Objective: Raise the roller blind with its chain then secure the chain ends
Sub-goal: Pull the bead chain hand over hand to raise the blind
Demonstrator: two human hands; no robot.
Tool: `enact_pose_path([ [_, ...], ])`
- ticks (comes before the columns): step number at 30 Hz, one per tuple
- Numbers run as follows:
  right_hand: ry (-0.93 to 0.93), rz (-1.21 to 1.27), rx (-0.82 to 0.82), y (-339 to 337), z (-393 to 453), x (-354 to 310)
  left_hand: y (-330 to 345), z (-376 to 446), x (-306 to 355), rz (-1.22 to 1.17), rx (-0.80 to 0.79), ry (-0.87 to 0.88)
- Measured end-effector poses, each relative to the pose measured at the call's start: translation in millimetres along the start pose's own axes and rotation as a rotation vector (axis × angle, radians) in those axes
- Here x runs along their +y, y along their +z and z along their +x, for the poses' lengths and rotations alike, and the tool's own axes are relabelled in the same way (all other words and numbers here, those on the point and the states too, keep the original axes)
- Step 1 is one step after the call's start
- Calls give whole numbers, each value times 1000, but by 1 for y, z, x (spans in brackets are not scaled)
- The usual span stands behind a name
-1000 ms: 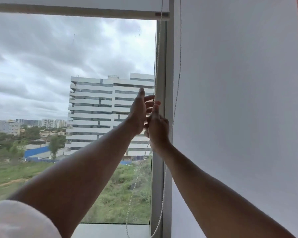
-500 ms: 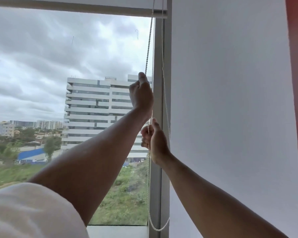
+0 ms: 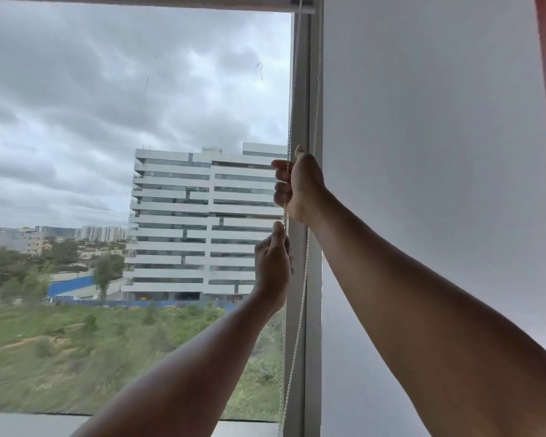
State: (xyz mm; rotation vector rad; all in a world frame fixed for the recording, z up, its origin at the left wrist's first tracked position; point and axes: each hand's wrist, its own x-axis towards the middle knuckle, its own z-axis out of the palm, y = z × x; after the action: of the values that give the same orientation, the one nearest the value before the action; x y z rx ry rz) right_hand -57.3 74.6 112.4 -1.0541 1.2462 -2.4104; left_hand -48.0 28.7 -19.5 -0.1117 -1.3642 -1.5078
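Both hands are closed on the same run of the bead chain (image 3: 300, 313), one stacked above the other just left of the window frame post (image 3: 300, 89). The right hand (image 3: 297, 186) is clenched around the chain higher up, thumb pointing upward against the post; the left hand (image 3: 273, 266) is pinched on it directly below, thumb and fingers drawn together. This stacked grip appears to be chosen so that the chain can be drawn down hand over hand, one hand holding tension while the other is moved.

Above the right hand, the gripped run is seen as a taut line rising along the post to the top corner, where it meets the roller blind (image 3: 145, 2). Only the blind's bottom bar is visible, along the upper edge of the view, level with the top of the post, so the blind is judged to be nearly or fully raised and the glass left of the post is uncovered. The second run of the chain hangs slack in front of the post, below and right of the left hand, down toward the sill (image 3: 35, 424).

Where the loop ends cannot be made out, and no hook or cleat for securing it is seen. The securing step is judged not yet done. A plain white wall (image 3: 438, 152) stands to the right of the post.
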Motion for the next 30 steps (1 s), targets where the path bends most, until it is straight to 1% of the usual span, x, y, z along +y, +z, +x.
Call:
enact_pose_path([
  [3,-68,-130,130,6,-1,5,-1,3,3,2,-45,-72],
  [8,-318,-90,133,3,-7,15,-8,17,14,130,-63,-210],
  [10,-355,-163,154,1,-11,20,-7,25,26,149,-62,-246],
  [13,-393,-259,166,-7,-18,40,1,40,56,128,-85,-239],
  [16,-384,-246,119,-17,-29,56,17,53,95,70,-139,-238],
  [18,-374,-252,103,-22,-37,67,30,60,119,59,-131,-213],
  [20,-365,-306,124,-28,-45,84,41,64,136,49,-98,-177],
  [22,-348,-338,121,-33,-55,99,48,65,146,120,-86,-169],
  [24,-299,-296,90,-35,-63,104,55,63,145,209,-35,-164],
  [26,-251,-237,25,-33,-65,102,59,64,139,250,114,-73],
  [28,-215,-193,-38,-31,-64,97,61,65,137,223,237,88],
  [30,-187,-156,-88,-31,-60,92,59,64,142,155,265,167],
])
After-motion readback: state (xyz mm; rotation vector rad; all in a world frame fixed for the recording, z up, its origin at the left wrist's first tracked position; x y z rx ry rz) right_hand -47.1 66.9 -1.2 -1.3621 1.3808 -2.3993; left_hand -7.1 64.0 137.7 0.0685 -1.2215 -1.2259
